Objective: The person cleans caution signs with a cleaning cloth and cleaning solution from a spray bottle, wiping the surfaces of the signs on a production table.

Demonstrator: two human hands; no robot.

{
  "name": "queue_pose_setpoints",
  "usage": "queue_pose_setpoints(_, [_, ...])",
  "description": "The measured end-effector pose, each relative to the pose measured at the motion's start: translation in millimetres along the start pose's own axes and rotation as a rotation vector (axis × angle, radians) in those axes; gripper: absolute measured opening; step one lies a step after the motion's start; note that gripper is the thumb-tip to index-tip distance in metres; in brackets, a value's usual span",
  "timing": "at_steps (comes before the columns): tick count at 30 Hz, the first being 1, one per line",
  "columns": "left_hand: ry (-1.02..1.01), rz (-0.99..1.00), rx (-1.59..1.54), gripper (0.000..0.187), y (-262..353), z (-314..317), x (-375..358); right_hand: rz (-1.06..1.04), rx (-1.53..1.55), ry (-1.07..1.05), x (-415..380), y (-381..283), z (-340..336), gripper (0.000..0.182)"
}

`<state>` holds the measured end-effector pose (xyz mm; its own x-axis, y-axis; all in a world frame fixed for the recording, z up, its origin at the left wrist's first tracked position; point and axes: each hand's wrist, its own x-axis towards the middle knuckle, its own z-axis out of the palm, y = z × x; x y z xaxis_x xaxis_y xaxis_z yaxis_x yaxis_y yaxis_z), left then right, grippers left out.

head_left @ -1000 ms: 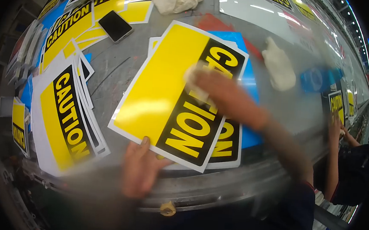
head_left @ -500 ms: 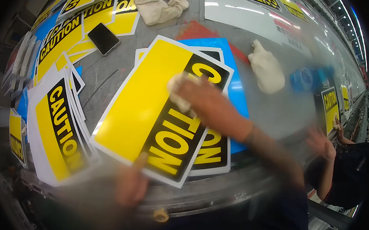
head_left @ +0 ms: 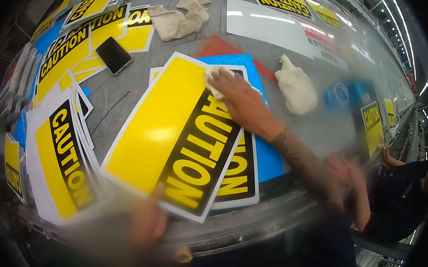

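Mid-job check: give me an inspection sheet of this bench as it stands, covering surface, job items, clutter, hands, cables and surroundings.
Surface: grey metal table, scuffed, with a red paint patch.
Job's things: top caution sign lies on a second sign and a blue sheet; a pale cloth sits at its far edge.
Clutter: sign stack at left, phone, crumpled rag, bundled rag, blurred blue item.
Hands: right hand presses the cloth on the sign; left hand, blurred, grips the sign's near edge.
Cables: nothing seen.
Surroundings: another person at the right; more signs along the bench.
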<state>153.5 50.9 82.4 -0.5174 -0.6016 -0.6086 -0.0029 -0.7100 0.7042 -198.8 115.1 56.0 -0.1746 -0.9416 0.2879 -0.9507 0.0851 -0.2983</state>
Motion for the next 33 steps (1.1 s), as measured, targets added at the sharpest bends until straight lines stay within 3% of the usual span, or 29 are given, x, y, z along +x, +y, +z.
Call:
queue_pose_setpoints(4, [0.002, 0.004, -0.04, 0.036, -0.7, -2.0, 1.6, -0.206, 0.209, -0.15, -29.7, -75.6, -5.6, 0.064])
queue_pose_setpoints(7, [0.006, -0.001, -0.045, 0.039, -1.4, -4.5, 1.5, -0.074, 0.12, -0.159, -31.7, -37.8, -9.6, 0.065])
queue_pose_setpoints(8, [0.004, -0.003, -0.046, 0.04, -1.4, -4.2, 1.0, 0.118, 0.179, -0.204, -25.3, -10.6, -15.0, 0.07])
queue_pose_setpoints(10, [0.003, -0.002, -0.051, 0.042, -1.0, -4.4, 0.4, 0.056, -0.078, 0.004, -27.7, 15.5, -26.3, 0.073])
queue_pose_setpoints(12, [0.003, -0.001, -0.061, 0.044, -1.0, -4.7, -0.4, 0.078, 0.09, -0.035, -46.8, -18.7, -20.1, 0.071])
queue_pose_setpoints(14, [0.0, -0.005, -0.064, 0.046, -2.0, -4.5, 1.6, -0.059, 0.113, -0.224, -59.5, -71.9, -27.8, 0.068])
queue_pose_setpoints(16, [0.001, -0.007, -0.057, 0.048, -3.2, -4.5, 3.3, -0.136, 0.125, -0.26, -64.4, -61.7, -31.6, 0.066])
queue_pose_setpoints(18, [0.001, -0.009, -0.061, 0.05, -4.0, -5.0, 2.2, 0.186, 0.181, -0.125, -59.8, -16.7, -36.1, 0.065])
queue_pose_setpoints(19, [0.005, -0.011, -0.064, 0.051, -3.3, -4.1, 1.1, 0.167, 0.08, -0.021, -49.6, 3.6, -41.5, 0.067])
queue_pose_setpoints(22, [0.01, -0.01, -0.078, 0.052, -0.7, 0.5, 0.3, 0.164, 0.106, -0.027, -62.3, -15.0, -31.0, 0.068])
queue_pose_setpoints(23, [0.012, -0.009, -0.082, 0.052, 1.0, 2.2, 0.7, 0.045, -0.026, -0.081, -70.9, -29.3, -29.5, 0.069])
queue_pose_setpoints(24, [0.012, 0.0, -0.089, 0.052, 1.3, 3.3, 2.7, -0.005, 0.049, -0.117, -70.7, -38.2, -30.9, 0.069])
queue_pose_setpoints(28, [0.013, -0.007, -0.102, 0.052, -1.0, 1.8, 2.0, 0.158, 0.002, 0.057, -57.0, 14.0, -38.5, 0.051])
queue_pose_setpoints(30, [0.015, -0.01, -0.117, 0.052, -1.6, 2.4, 2.4, 0.152, -0.012, 0.13, -61.6, -7.0, -31.2, 0.054])
queue_pose_setpoints(33, [0.009, -0.009, -0.148, 0.052, -1.3, 2.6, 1.8, 0.081, 0.12, 0.01, -86.5, -64.9, -24.0, 0.06])
